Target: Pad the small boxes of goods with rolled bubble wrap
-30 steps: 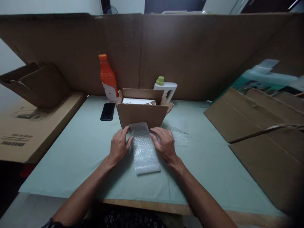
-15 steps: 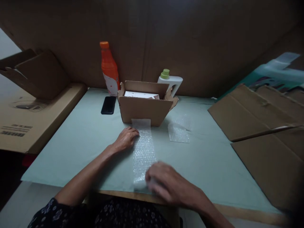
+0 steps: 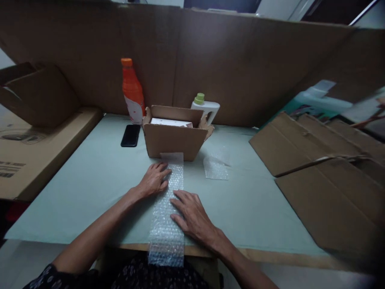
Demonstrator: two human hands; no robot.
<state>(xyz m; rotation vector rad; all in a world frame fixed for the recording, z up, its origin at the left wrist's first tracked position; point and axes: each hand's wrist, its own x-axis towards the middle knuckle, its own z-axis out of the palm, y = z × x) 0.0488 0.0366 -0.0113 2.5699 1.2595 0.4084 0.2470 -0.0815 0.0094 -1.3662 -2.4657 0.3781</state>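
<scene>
A long strip of clear bubble wrap [image 3: 167, 224] lies flat on the pale green table [image 3: 258, 208], running from the small open cardboard box [image 3: 174, 140] to past the table's near edge. My left hand [image 3: 155, 180] rests flat on its far part, fingers spread, close to the box. My right hand [image 3: 189, 214] presses flat on the strip's middle right side. Neither hand grips anything. Inside the box lies something white [image 3: 170, 122].
An orange bottle [image 3: 131, 92], a black phone [image 3: 130, 135] and a white jug with a green cap [image 3: 204, 108] stand around the box. A smaller bubble wrap piece [image 3: 215, 167] lies right of it. Flattened cardboard [image 3: 319, 160] covers the right; boxes sit at left.
The bubble wrap has been stretched out toward me and now hangs over the near edge. My right hand went from beside the box down to the near end, then back to the strip's middle.
</scene>
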